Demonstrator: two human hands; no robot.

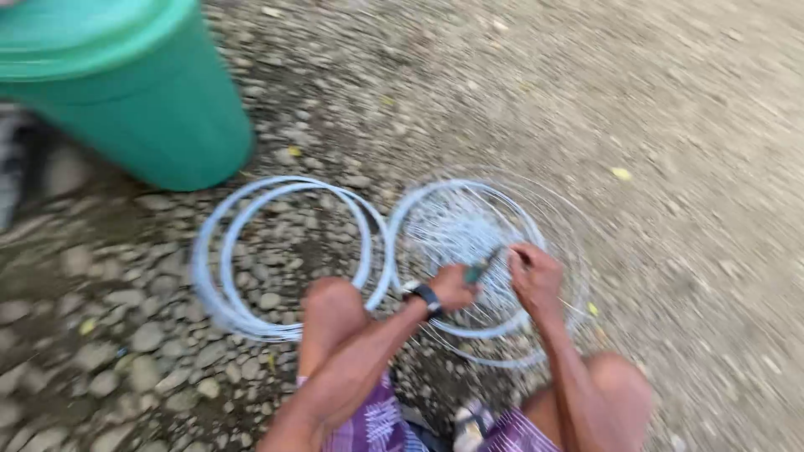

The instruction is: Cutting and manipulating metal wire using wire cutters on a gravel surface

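Left hand (pixel 455 287) grips small tool (pixel 481 270); right hand (pixel 533 274) pinches wire coil (pixel 469 230). Advise steady tension, short cuts.

Pebbly gravel ground (pixel 687 109) in daylight, green plastic bin (pixel 142 100) at upper left

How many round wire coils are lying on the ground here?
2. One coil lies on the stones left of the hands, below the green bin. The other coil lies right beside it, under both hands; the blur may hide more.
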